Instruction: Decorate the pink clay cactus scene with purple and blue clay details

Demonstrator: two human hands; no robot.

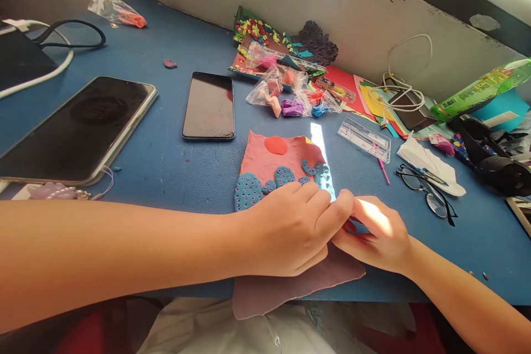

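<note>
A clay picture (265, 160) lies on the blue table before me. Its upper part is pink with a flat red disc (276, 145), and below that sit blue clay shapes (249, 191) dotted with purple. A mauve lower part (274, 293) hangs past the table's front edge. My left hand (290, 227) is closed above the picture and covers its middle. At the picture's right side, my right hand (375, 232) meets it, thumb and fingers pinched together. A bit of red shows between the fingertips, too hidden to name.
Two phones (208, 105) (78, 127) lie to the left. Clay in clear bags (292, 107), another decorated clay piece (265, 33) and coloured paper (342, 83) are at the back. Eyeglasses (435, 202), a clear plastic case (365, 137) and a white cable (398, 88) lie right.
</note>
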